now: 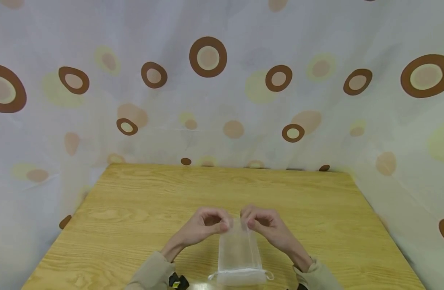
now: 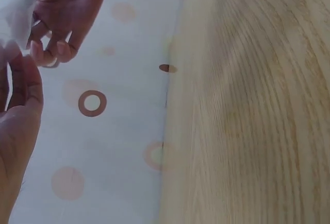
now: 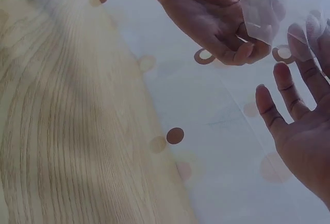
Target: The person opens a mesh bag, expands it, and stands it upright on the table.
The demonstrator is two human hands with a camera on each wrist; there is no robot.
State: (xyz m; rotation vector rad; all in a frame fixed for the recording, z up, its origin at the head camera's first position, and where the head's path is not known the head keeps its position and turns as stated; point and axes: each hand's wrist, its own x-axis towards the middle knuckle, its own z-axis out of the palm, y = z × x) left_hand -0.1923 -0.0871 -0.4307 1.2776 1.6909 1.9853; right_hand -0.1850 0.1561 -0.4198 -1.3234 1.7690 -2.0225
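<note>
Between both hands hangs a white sheer organza drawstring bag, its gathered cord end lying toward the person. My left hand pinches one far corner between thumb and fingers. At the opposite far corner, my right hand pinches the fabric the same way. In the left wrist view, a strip of the sheer bag shows beside both hands. The right wrist view has the translucent fabric held up over the fingertips. Small cord loops stick out at both sides of the bag's near end.
A wood-grain table spreads beneath the hands. Behind and along both sides hangs a pale curtain with brown rings and dots. A black item with a yellow mark sits at the left sleeve's cuff.
</note>
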